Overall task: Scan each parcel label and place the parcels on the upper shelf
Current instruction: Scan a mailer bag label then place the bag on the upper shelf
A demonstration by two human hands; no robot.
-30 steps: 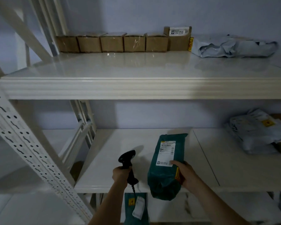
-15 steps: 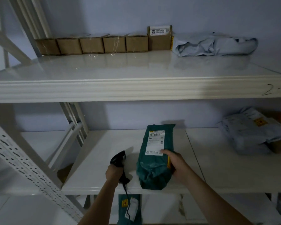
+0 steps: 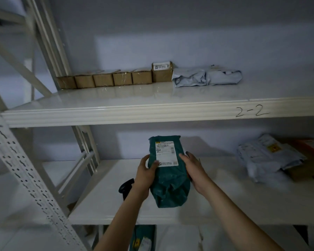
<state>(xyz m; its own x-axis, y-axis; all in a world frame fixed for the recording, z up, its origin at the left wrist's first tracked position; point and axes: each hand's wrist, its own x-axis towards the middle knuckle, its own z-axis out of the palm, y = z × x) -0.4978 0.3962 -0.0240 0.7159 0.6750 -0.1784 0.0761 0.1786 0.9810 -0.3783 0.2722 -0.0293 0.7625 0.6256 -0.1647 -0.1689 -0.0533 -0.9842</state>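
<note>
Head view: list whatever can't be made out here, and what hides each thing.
- Scanner: mostly hidden behind the left hand; only its dark head shows.
- Green parcel label: print too small and dim to read.
- Brown box on the lower shelf: largely covered by grey mailer bags.
- Second green parcel: cut off by the bottom edge.

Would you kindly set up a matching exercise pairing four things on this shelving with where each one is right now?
Things:
1. Green plastic mailer parcel
2. Black handheld scanner
3. Row of brown cardboard boxes
4. Heap of grey plastic mailers

Places:
A. Right end of the lower shelf
B. Back of the upper shelf
C. Between the left hand and right hand
D. Lower shelf, behind the left wrist

Pairs: 1-C, 2-D, 3-B, 4-A
</note>
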